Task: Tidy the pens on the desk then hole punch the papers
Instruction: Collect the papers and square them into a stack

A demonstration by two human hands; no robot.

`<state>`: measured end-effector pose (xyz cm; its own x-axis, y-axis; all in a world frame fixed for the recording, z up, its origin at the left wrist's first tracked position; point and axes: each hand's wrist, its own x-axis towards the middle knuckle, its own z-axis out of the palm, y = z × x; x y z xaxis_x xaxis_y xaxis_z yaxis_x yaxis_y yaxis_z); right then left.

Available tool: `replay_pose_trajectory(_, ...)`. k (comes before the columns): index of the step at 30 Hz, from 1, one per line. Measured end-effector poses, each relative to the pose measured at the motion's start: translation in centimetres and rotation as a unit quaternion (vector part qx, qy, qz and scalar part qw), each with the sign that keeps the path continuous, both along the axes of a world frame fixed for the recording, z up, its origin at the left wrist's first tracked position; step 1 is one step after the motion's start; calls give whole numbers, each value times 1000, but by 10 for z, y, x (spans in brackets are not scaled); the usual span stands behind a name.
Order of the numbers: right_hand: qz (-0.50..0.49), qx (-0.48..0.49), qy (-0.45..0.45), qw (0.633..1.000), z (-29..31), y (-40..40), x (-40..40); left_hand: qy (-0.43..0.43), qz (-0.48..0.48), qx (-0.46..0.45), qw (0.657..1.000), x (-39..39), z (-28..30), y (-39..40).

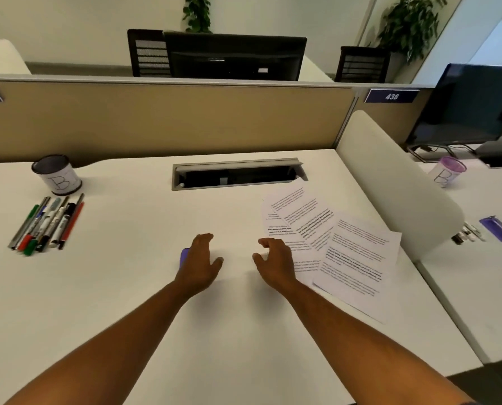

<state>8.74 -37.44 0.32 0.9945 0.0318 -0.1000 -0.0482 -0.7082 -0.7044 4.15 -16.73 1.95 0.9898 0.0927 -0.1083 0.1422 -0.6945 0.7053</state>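
Note:
Several pens and markers (46,225) lie side by side at the left of the white desk (127,287), just in front of a cup marked "B" (57,174). Several printed papers (334,247) are fanned out loosely at the right. My left hand (200,261) hovers over the desk's middle with relaxed fingers, covering most of a purple object (184,255), likely the hole punch. My right hand (273,263) hangs beside it with loosely curled fingers at the papers' left edge, holding nothing.
An open cable tray (238,173) sits in the desk's back centre before a tan partition (168,118). A white divider (395,185) bounds the right side. The neighbouring desk holds a monitor (466,106), a purple cup (447,171) and a purple punch (498,229).

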Motion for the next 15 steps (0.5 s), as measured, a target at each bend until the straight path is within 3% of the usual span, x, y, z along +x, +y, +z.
replay_pose_trajectory(7,-80,-184,-62,978,-6,-86,10,45,-70,7,997,6,-29,-67)
replay_pose_trajectory(11,-92,-273,-8,958,-14,-119,15,48,-89,23,995,13,-40,-81)
replay_pose_trajectory(15,-72,-272,52,958,-28,-134,15,49,-111,51,991,26,-45,-90)
